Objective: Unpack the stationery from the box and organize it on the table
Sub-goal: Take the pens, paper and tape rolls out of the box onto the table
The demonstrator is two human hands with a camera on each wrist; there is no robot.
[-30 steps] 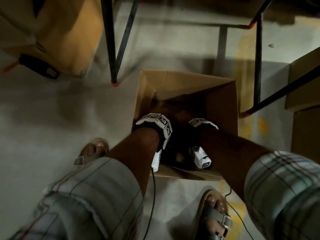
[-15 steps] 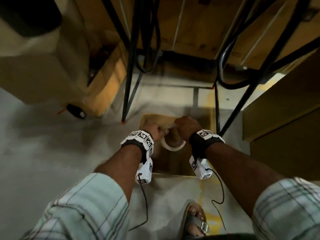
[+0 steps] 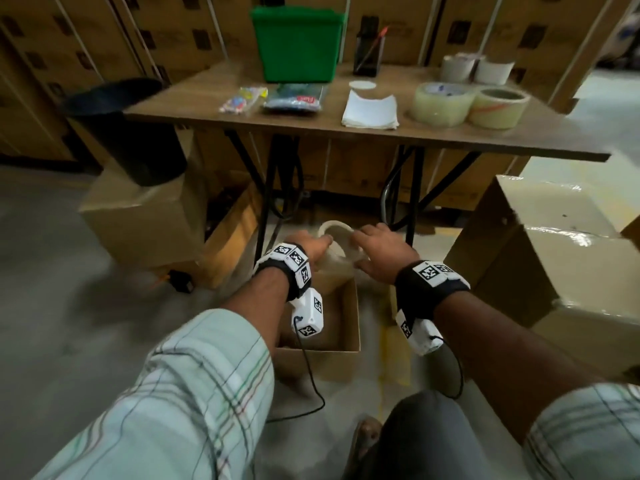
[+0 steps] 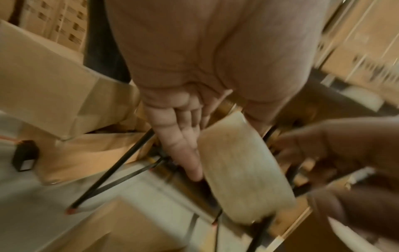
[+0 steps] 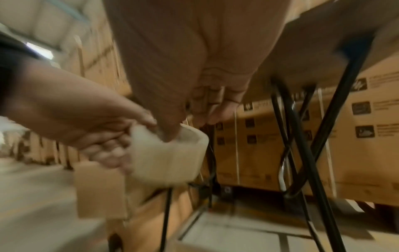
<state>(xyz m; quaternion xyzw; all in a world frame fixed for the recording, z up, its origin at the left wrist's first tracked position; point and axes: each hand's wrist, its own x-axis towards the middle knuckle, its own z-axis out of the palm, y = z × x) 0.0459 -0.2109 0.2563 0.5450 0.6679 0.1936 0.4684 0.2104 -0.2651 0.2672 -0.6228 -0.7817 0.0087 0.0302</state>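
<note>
A cream tape roll hangs in the air above the open cardboard box on the floor, just in front of the wooden table. My left hand holds its left side, fingers laid along the outside of the roll. My right hand grips the right rim, and in the right wrist view its thumb dips into the core of the roll. What lies inside the box is hidden by my arms.
The table carries a green bin, two packets, a white paper stack, a black pen holder and several tape rolls. A black bin stands on a carton at left, and a big carton is at right.
Both hands came up out of the box with the tape roll between them. The head view swung from the floor up to the table.
</note>
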